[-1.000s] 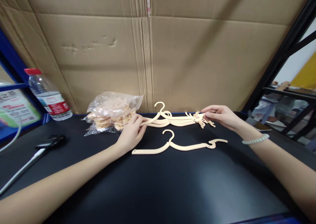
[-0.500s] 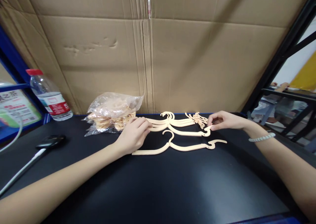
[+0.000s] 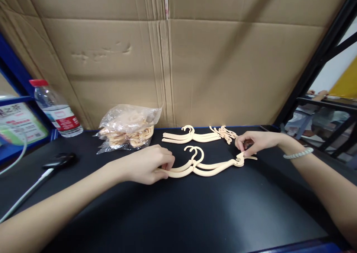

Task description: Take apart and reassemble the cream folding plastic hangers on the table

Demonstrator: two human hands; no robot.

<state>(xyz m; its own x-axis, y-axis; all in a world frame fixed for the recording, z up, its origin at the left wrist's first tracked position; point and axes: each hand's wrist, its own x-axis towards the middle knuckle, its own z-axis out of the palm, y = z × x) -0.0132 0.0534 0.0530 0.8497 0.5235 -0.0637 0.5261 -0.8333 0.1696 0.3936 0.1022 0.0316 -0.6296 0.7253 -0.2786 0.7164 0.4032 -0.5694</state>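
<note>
A cream plastic folding hanger [image 3: 209, 172] is held at both ends, one by each hand. My left hand [image 3: 152, 165] pinches its left arm between thumb and fingers. At the other end, my right hand [image 3: 252, 142] grips the small curved end piece [image 3: 239, 160]. A second cream hanger [image 3: 205, 166] lies just behind and partly under the held one, its right tip showing beside my right fingers. Farther back lies a stack of similar hangers [image 3: 178, 137], with a pile of loose small curved pieces [image 3: 225, 134] at its right end.
Clear plastic bags [image 3: 128, 125] with more cream parts sit at the back left. A red-capped water bottle [image 3: 63, 113] and a black device [image 3: 60, 160] with a white cable stand farther left. Cardboard [image 3: 237, 59] walls the back; a metal frame [image 3: 312, 71] rises at right.
Both hands have brought a hanger forward from the stack, over the hanger lying in front. My left hand has come nearer the camera, and my right hand has lowered slightly.
</note>
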